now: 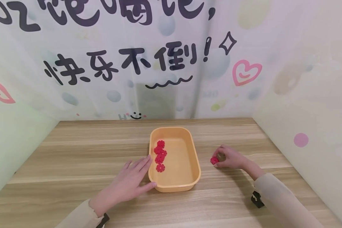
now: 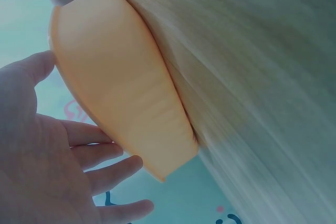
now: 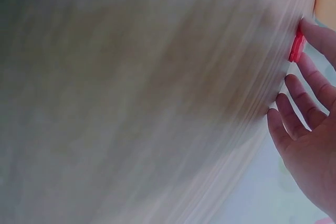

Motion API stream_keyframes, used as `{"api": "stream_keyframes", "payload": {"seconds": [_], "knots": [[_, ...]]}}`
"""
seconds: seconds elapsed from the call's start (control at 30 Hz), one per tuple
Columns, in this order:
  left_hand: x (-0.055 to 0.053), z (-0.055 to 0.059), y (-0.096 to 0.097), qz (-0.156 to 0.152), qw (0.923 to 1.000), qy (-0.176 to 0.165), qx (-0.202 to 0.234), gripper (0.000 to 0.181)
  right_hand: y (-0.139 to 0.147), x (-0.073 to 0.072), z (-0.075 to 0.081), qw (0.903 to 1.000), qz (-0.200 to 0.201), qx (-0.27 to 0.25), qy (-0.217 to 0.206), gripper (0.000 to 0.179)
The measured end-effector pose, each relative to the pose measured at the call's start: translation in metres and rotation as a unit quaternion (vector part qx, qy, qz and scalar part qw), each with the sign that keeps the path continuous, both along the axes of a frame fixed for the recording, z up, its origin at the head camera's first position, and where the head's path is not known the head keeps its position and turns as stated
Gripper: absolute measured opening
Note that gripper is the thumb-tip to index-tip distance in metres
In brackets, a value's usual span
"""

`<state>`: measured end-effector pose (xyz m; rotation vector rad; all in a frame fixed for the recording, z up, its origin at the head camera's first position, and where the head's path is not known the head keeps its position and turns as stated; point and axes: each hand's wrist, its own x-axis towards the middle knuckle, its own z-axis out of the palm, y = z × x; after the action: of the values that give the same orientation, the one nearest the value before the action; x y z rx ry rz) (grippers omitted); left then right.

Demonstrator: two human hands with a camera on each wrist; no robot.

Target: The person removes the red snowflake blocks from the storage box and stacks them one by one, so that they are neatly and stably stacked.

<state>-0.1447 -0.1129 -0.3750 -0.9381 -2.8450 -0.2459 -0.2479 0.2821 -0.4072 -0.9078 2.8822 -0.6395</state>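
Observation:
An orange plastic tray (image 1: pixel 185 186) stands on the wooden table, with several red notched plastic discs (image 1: pixel 160 167) lying along its left side. My left hand (image 1: pixel 128 182) rests at the tray's left wall, fingers spread and thumb on the near left rim. In the left wrist view the fingertips (image 2: pixel 135 162) lie along the rim. To the right of the tray, my right hand (image 1: pixel 229 158) pinches a red disc (image 1: pixel 214 160) between thumb and index finger, low over the table. In the right wrist view the other fingers (image 3: pixel 299 100) reach down to the tabletop.
Behind the table hangs a white printed curtain (image 1: pixel 171 95) with large black characters. Pale side walls (image 1: pixel 310 104) close off the left and right. Dark straps (image 1: pixel 257 199) show under both sleeves.

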Motion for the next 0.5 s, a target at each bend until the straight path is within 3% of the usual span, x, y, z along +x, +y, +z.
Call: {"api": "stream_keyframes", "payload": {"seconds": [0.33,0.5], "knots": [[0.0,0.0003,-0.0008,-0.002,1.0,0.006,0.0,0.077,0.0017,-0.0012,-0.0004,1.0,0.006,-0.007,0.002,0.026],[-0.0002,0.0007,-0.0007,0.0,1.0,0.0,-0.002,0.077,0.0007,0.0001,0.0053,0.9987,-0.004,-0.038,-0.033,0.029]]}}
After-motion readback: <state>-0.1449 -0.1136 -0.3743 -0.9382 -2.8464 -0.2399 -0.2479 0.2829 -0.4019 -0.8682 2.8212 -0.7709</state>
